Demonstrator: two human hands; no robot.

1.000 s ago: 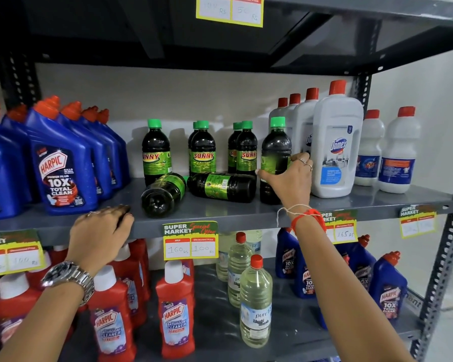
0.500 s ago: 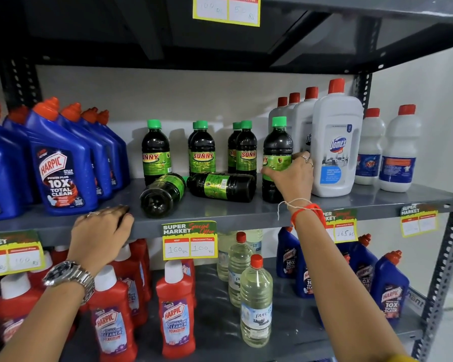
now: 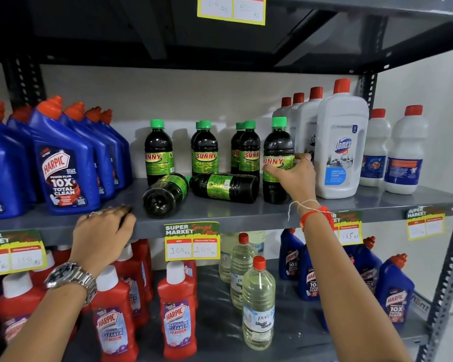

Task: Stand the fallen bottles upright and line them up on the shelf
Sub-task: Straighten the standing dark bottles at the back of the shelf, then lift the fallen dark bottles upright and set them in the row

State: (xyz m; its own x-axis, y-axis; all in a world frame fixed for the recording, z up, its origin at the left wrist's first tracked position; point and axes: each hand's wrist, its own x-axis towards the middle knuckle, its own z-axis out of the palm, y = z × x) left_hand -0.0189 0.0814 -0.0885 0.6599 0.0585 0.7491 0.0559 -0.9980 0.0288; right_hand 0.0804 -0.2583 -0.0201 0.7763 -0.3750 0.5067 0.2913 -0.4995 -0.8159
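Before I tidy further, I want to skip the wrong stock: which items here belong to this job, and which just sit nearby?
Job:
two fallen Sunny bottles
upright Sunny bottle in right hand
middle shelf

Nearby:
blue Harpic bottles
Domex bottle
red Harpic bottles

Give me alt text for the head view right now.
The right hand grips an upright green-capped Sunny bottle beside the white Domex bottle, while two Sunny bottles lie fallen on the grey middle shelf. The left hand rests on the shelf's front edge.
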